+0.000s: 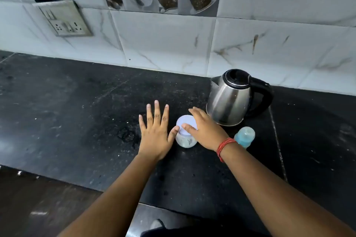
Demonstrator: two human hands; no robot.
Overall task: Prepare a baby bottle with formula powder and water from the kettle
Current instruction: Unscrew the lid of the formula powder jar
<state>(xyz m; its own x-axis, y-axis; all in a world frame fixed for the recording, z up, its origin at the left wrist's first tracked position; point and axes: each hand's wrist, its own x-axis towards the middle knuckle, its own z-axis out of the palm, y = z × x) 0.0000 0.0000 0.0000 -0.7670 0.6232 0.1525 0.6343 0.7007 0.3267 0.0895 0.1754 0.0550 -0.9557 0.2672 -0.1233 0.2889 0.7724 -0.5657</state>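
Note:
A small clear jar (185, 140) with a white lid holds pale formula powder and stands on the black counter (77, 121). My right hand (204, 129) lies flat over the lid, fingers apart, thumb on the lid's front edge. My left hand (157, 131) is spread flat just left of the jar, its thumb touching the jar's side. A steel kettle (229, 100) with a black lid and handle stands behind and right of the jar. A blue baby bottle (245, 136) with its cap on stands in front of the kettle, partly hidden by my right wrist.
A tiled wall runs along the back of the counter, with a socket plate (63, 18) at the upper left. The counter's front edge crosses the lower left, with dark floor below it. A red thread band circles my right wrist.

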